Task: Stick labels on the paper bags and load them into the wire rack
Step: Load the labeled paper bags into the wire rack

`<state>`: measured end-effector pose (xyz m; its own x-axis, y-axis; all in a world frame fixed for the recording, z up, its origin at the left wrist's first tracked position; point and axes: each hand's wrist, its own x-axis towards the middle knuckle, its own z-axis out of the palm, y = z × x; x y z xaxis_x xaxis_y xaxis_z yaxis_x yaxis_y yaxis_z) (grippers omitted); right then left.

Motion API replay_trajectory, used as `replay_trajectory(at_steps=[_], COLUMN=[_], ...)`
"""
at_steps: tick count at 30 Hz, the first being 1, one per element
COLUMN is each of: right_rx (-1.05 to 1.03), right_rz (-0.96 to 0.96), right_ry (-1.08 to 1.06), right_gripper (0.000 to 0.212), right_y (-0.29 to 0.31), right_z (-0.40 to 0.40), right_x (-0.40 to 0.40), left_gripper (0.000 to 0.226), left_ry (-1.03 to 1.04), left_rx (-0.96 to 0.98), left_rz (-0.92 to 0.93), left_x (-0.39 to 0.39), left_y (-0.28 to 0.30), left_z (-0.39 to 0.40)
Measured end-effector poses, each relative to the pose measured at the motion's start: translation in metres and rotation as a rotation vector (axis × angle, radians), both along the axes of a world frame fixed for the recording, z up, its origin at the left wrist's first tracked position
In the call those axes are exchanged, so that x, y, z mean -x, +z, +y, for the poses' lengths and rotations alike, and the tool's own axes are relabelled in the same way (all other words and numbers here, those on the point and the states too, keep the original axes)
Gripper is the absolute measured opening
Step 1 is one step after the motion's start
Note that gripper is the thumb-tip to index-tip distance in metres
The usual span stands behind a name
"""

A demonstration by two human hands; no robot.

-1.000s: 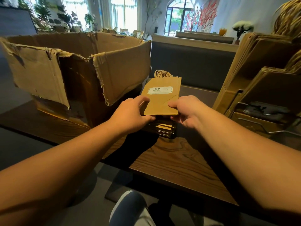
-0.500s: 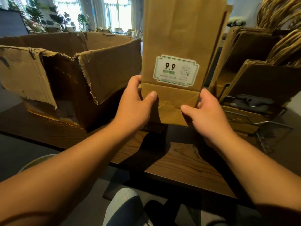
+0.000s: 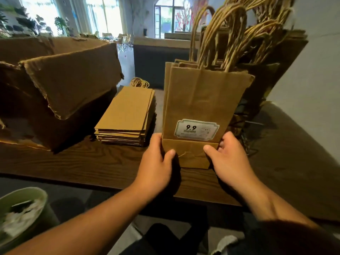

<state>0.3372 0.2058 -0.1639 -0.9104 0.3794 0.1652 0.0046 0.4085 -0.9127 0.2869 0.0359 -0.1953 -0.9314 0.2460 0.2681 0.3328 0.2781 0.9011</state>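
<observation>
Labelled paper bag (image 3: pixel 202 100) upright just before the wire rack (image 3: pixel 246 142), pinched low by left hand (image 3: pixel 156 162) and right hand (image 3: pixel 228 159), fingers clamped on its folded base; likely to snag on racked bags (image 3: pixel 261 61) or buckle if pushed from below

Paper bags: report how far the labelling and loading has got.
Done: upright bags with twisted handles stand packed at the right; the rack under them is barely visible. In hand: the left hand and right hand hold a labelled bag upright, its 9.9 label stuck on. Left: a flat stack of bags shows no label on top.
</observation>
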Motion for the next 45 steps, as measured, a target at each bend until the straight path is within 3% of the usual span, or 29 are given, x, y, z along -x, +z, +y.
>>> replay_trajectory(at_steps=[4, 9, 11, 17, 24, 27, 31, 37, 41, 45], right_rx=[-0.088, -0.178, -0.182, -0.173, -0.168, -0.240, -0.254, -0.243, -0.202, -0.254], right_rz=[0.069, 0.224, 0.266, 0.371, 0.347, 0.306, 0.304, 0.240, 0.174, 0.067], right_ry=[-0.014, -0.213, -0.294, -0.363, -0.370, -0.378, -0.374, -0.341, -0.309, -0.310], right_gripper=[0.034, 0.033, 0.047, 0.052, 0.054, 0.052, 0.048, 0.049, 0.044, 0.011], right_y=[0.026, 0.077, 0.092, 0.106, 0.108, 0.108, 0.108, 0.106, 0.094, 0.085], right_z=[0.004, 0.043, 0.062, 0.098, 0.111, 0.113, 0.112, 0.111, 0.113, 0.119], right_x=[-0.004, -0.005, -0.001, 0.022, 0.046, 0.050, 0.053, 0.056, 0.057, 0.064], left_gripper=[0.037, 0.030, 0.031, 0.042, 0.038, 0.024, 0.013, 0.027, 0.038, 0.033], left_ry=[0.005, -0.106, -0.089, -0.089, -0.013, -0.051, -0.280, -0.376, -0.339, -0.332], left_rx=[-0.052, -0.105, -0.054, 0.323, 0.253, 0.217, 0.041, -0.216, -0.369, -0.366], left_rz=[0.080, 0.193, 0.238, 0.271, 0.258, 0.172, -0.181, -0.484, -0.556, -0.523], left_x=[0.006, 0.015, 0.023, 0.055, 0.072, 0.083, 0.092, 0.107, 0.106, 0.105], left_y=[0.029, 0.075, 0.086, 0.083, 0.079, 0.082, 0.086, 0.083, 0.076, 0.070], left_z=[0.007, 0.039, 0.054, 0.093, 0.109, 0.111, 0.113, 0.114, 0.117, 0.117])
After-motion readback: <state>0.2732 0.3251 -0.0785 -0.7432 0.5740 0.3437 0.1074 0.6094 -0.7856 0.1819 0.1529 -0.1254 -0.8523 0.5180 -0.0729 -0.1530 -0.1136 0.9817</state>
